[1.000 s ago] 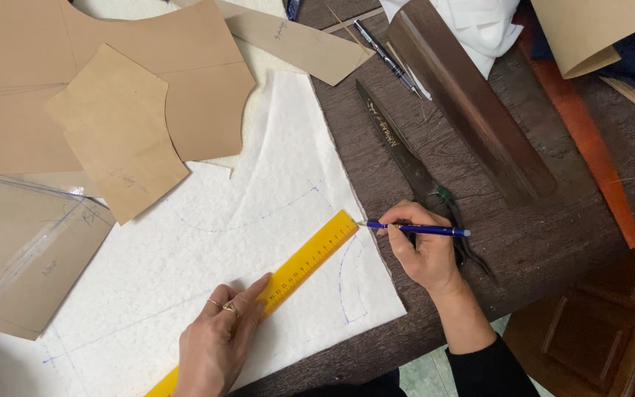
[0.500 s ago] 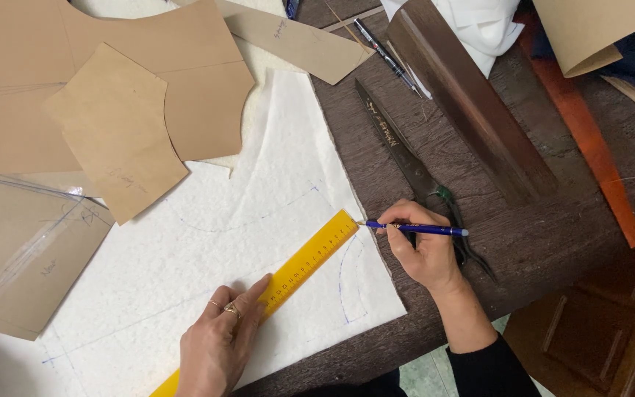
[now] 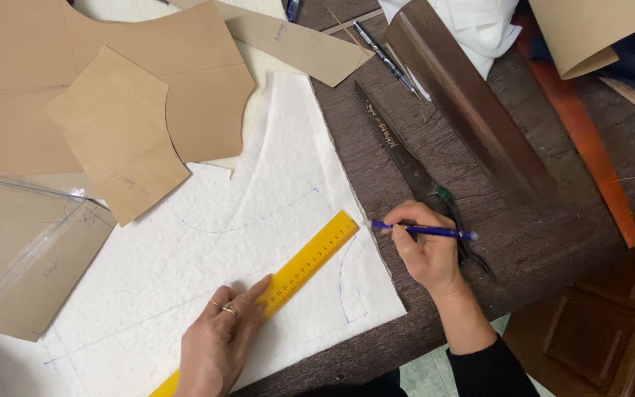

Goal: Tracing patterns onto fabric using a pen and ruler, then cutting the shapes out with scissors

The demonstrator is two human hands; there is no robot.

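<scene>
Dark wooden table [image 3: 553, 242] is carrying white batting [image 3: 222, 242] near its left side. Left hand [image 3: 218, 345] is lying flat, fingers together, pressing a yellow ruler [image 3: 299, 272] onto it. Right hand [image 3: 424, 246] is pinching a blue pen [image 3: 420, 231] just right of the ruler's far end, beside scissors [image 3: 406, 158].

The yellow ruler [image 3: 288, 285] runs out of frame at the bottom edge, and its lower stretch lies hidden under the left hand [image 3: 218, 342], beneath the fingers [image 3: 255, 294]. That hand's wrist is cut off by the same edge. The pen [image 3: 424, 231] tip, just left of the right hand's [image 3: 428, 254] fingers, is too small to tell whether it touches the white fabric [image 3: 207, 250]. The scissors' [image 3: 398, 151] handles disappear behind the right hand. Handwriting on the brown paper patterns [image 3: 115, 132], well above the fingers, is too small to read.
</scene>
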